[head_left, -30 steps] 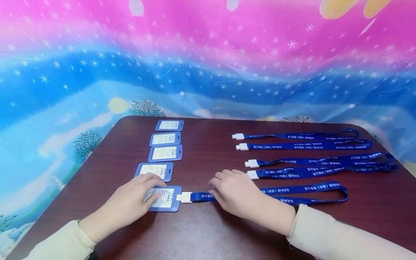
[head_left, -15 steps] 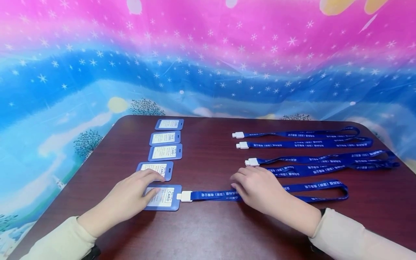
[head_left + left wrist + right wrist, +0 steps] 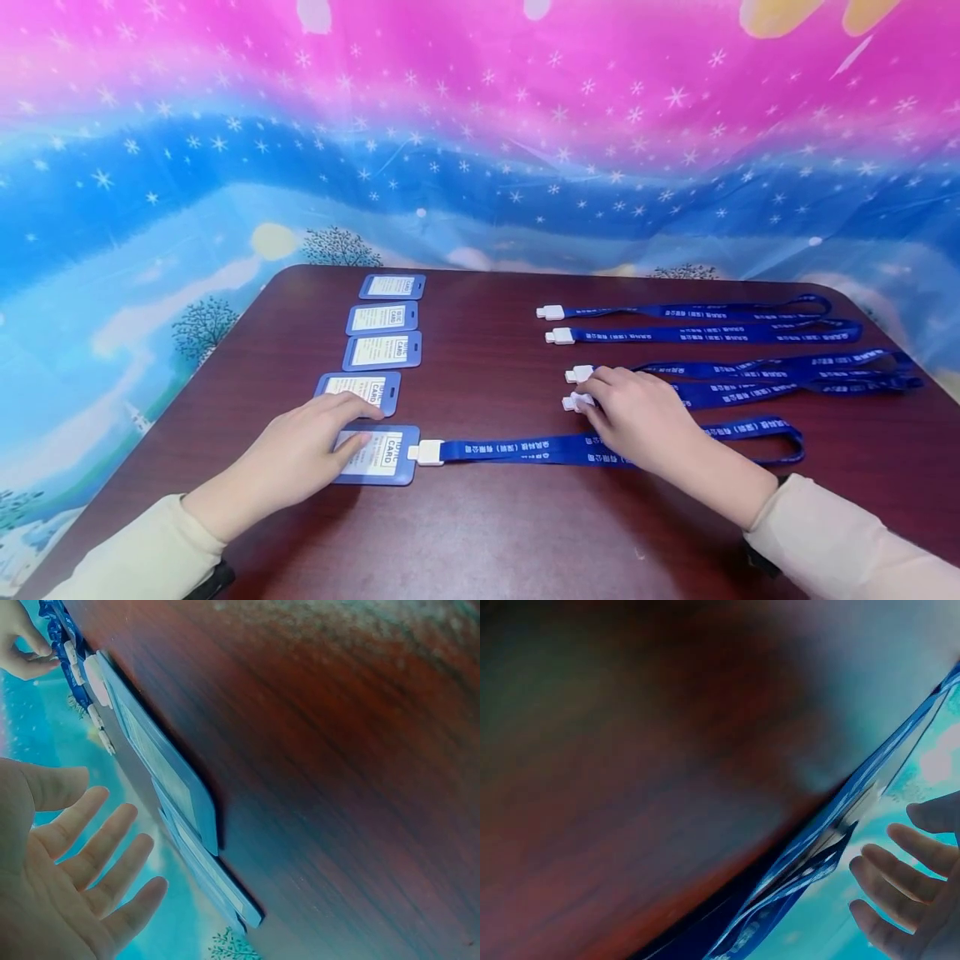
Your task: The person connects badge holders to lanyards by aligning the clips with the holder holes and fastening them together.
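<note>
Lanyard second from the front point(image 3: 738, 392) lies left to right along the worktop point(image 3: 480, 542), white clip point(image 3: 574, 403) leftward; the right hand point(image 3: 637, 421) is nearer, fingertips at that clip, pinch impossible to tell; the left hand point(image 3: 292, 454), fingers loosely spread, is over the front badge point(image 3: 384, 468).

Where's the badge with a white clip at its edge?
In the head view, it's the nearest badge in the column left of centre, partly hidden by the left hand, with the clip and lanyard to its right.
</note>
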Demonstrator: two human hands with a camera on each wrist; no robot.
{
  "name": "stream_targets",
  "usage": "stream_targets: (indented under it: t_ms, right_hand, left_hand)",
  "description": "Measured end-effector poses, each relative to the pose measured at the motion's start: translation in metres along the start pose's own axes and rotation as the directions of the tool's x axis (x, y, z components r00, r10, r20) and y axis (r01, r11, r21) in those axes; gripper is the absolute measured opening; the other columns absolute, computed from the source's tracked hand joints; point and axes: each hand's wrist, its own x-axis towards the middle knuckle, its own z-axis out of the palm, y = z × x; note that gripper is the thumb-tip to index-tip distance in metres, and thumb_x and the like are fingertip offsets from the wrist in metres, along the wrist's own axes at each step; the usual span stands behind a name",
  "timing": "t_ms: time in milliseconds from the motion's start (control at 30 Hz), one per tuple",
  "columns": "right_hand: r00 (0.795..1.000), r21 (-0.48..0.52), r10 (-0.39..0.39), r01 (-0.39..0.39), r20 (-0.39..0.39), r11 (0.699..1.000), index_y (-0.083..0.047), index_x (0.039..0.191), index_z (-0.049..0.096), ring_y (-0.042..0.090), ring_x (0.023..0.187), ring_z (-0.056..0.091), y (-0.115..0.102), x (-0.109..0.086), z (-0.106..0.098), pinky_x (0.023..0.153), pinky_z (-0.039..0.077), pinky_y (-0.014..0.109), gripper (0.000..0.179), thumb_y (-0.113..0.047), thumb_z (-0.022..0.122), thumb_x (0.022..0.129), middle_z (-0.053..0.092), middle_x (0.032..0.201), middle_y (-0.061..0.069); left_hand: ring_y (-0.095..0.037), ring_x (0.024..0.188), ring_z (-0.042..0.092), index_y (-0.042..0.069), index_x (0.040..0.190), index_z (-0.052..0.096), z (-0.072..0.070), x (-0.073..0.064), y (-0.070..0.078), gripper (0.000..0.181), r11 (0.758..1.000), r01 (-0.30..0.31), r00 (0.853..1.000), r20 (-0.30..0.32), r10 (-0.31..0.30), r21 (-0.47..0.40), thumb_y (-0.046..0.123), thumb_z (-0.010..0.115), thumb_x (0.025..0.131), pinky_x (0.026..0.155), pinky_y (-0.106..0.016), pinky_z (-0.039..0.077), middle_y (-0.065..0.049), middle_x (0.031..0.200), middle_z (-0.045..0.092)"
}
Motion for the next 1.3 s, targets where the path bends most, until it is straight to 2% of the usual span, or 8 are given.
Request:
stream_targets:
  t_ms: [267,533,733,833,1000,1300]
  right_hand:
    - [0.994,0.015,0.047,-0.048,0.101,0.999,-0.008,0.104,0.075,0.023,0.082,0.068,0.013,0.001,-0.002,0.073,0.059,0.043,0.031,-0.024,0.085,0.079,0.07,0.094,0.007]
    - [0.99,0.009,-0.004,0.003,0.14,1.0,-0.008,0.102,0.075,0.019,0.077,0.066,0.014,0.006,0.0,0.072,0.058,0.04,0.029,-0.023,0.085,0.078,0.069,0.089,0.005]
    - [0.987,-0.026,-0.02,0.024,0.161,0.999,-0.006,0.099,0.075,0.023,0.078,0.069,0.01,0.009,0.001,0.074,0.059,0.041,0.03,-0.021,0.087,0.076,0.072,0.09,0.007]
    - [0.986,-0.016,-0.008,0.011,0.169,1.0,-0.007,0.094,0.075,0.02,0.072,0.067,0.009,0.012,-0.002,0.069,0.059,0.039,0.026,-0.017,0.088,0.074,0.071,0.084,0.006]
    - [0.98,0.009,0.007,-0.009,0.201,1.0,-0.008,0.089,0.075,0.017,0.065,0.064,0.009,0.018,-0.006,0.062,0.058,0.036,0.021,-0.015,0.088,0.074,0.07,0.078,0.004]
    - [0.97,0.001,0.031,-0.032,0.24,0.999,-0.007,0.091,0.074,0.02,0.068,0.067,0.009,0.02,-0.004,0.065,0.059,0.038,0.025,-0.016,0.088,0.074,0.07,0.081,0.007]
  left_hand:
    - [-0.022,0.106,0.061,0.021,0.117,0.07,0.002,0.0,-0.002,0.031,1.0,0.003,1.0,0.017,-0.003,-0.015,0.021,0.078,0.087,0.088,-0.05,0.053,-0.002,0.121,0.066]
    - [-0.022,0.106,0.061,0.019,0.116,0.071,0.003,0.003,-0.003,0.032,1.0,-0.022,0.999,0.032,0.022,0.014,0.022,0.078,0.086,0.089,-0.049,0.053,-0.002,0.12,0.066]
    - [-0.024,0.11,0.061,0.019,0.116,0.07,0.003,0.009,-0.005,0.031,0.995,-0.095,0.995,0.029,0.094,0.041,0.02,0.078,0.086,0.09,-0.049,0.053,-0.003,0.121,0.066]
    - [-0.026,0.115,0.06,0.019,0.117,0.07,0.003,0.014,-0.008,0.03,0.992,-0.118,0.993,0.029,0.117,0.047,0.019,0.076,0.087,0.092,-0.051,0.051,-0.004,0.123,0.065]
    - [-0.028,0.116,0.058,0.018,0.119,0.07,0.004,0.023,-0.016,0.031,0.995,-0.091,0.995,0.036,0.09,0.034,0.02,0.076,0.088,0.092,-0.053,0.051,-0.006,0.125,0.063]
    - [-0.034,0.12,0.056,0.013,0.124,0.069,0.002,0.037,-0.031,0.036,0.996,-0.08,0.997,0.017,0.079,0.051,0.019,0.075,0.089,0.094,-0.056,0.049,-0.011,0.128,0.062]
